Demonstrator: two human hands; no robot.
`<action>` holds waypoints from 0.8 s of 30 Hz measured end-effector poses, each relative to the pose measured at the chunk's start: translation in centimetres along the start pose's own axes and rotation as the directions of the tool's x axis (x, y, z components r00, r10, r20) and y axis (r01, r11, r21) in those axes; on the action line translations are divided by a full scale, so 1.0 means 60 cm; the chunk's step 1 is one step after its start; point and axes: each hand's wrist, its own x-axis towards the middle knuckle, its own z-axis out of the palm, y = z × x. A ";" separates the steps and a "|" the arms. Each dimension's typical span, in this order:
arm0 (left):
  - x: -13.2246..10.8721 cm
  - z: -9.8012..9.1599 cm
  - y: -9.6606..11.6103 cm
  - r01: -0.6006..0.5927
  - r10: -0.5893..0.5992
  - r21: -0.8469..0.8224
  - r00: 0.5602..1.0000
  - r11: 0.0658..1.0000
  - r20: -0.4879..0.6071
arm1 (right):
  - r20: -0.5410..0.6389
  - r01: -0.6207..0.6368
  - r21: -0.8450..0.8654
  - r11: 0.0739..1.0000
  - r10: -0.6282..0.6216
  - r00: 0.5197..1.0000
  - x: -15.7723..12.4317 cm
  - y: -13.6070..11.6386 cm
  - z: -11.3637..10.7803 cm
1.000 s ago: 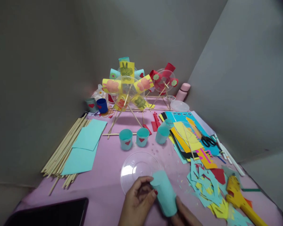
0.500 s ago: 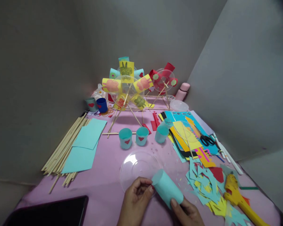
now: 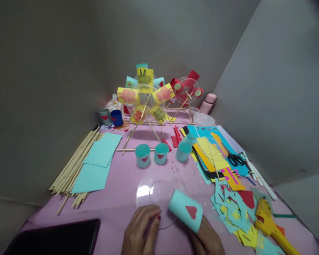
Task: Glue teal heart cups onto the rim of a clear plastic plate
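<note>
My right hand (image 3: 206, 239) holds a light-blue paper tube (image 3: 185, 210) with a red heart on its side, tilted low over the pink table (image 3: 117, 216). My left hand (image 3: 139, 233) rests just left of the tube, fingers curled beside its open end, by the near rim of a clear plastic plate (image 3: 155, 189). Three small teal paper cups (image 3: 143, 155), two showing red hearts, stand in a row beyond the plate. Behind them are two paper wheels on stick frames, one yellow (image 3: 145, 95) and one red (image 3: 186, 90).
Wooden sticks (image 3: 71, 166) and teal paper sheets (image 3: 97, 164) lie at the left. Coloured paper, scraps (image 3: 232, 209) and black scissors (image 3: 236, 160) fill the right, with a yellow glue gun (image 3: 269, 223) near the corner. A dark tablet (image 3: 53, 239) lies front left.
The tube has been turned so its red heart faces up. My left hand has slid down and left off the tube's end; my right hand still holds it.
</note>
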 end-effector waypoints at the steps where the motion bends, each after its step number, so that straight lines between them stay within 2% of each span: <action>1: -0.002 -0.003 -0.004 -0.139 0.139 0.100 0.990 0.985 0.010 | 0.059 0.107 -0.059 0.993 -0.103 0.993 0.000 0.010 0.002; 3: -0.004 -0.007 -0.010 -0.345 0.342 0.288 0.938 0.893 0.062 | 0.154 0.269 -0.164 0.949 -0.244 0.957 0.001 0.026 0.004; 6: -0.007 -0.003 -0.019 -0.480 0.458 0.481 0.872 0.733 0.172 | 0.201 0.361 -0.271 0.892 -0.314 0.928 -0.003 0.037 0.010; 8: -0.009 0.005 -0.027 -0.481 0.437 0.544 0.872 0.688 0.218 | 0.166 0.333 -0.296 0.895 -0.295 0.941 -0.008 0.038 0.017; 12: -0.009 0.018 -0.041 -0.412 0.363 0.588 0.909 0.696 0.206 | 0.056 0.244 -0.297 0.923 -0.238 0.970 -0.016 0.039 0.035; 16: 0.010 0.015 -0.039 -0.471 0.409 0.585 0.879 0.660 0.246 | 0.009 0.295 -0.316 0.902 -0.308 0.951 0.006 0.046 0.032; 18: 0.021 0.013 -0.035 -0.492 0.434 0.595 0.865 0.636 0.251 | 0.043 0.387 -0.335 0.859 -0.396 0.917 0.030 0.046 0.018; 20: 0.029 0.013 -0.034 -0.491 0.439 0.612 0.864 0.620 0.247 | 0.129 0.470 -0.333 0.818 -0.454 0.882 0.056 0.044 0.000; 22: 0.033 0.016 -0.037 -0.500 0.444 0.622 0.858 0.603 0.259 | 0.211 0.498 -0.304 0.812 -0.452 0.867 0.075 0.045 -0.015; 24: 0.034 0.020 -0.041 -0.507 0.451 0.630 0.852 0.588 0.265 | 0.242 0.479 -0.273 0.834 -0.423 0.873 0.084 0.053 -0.023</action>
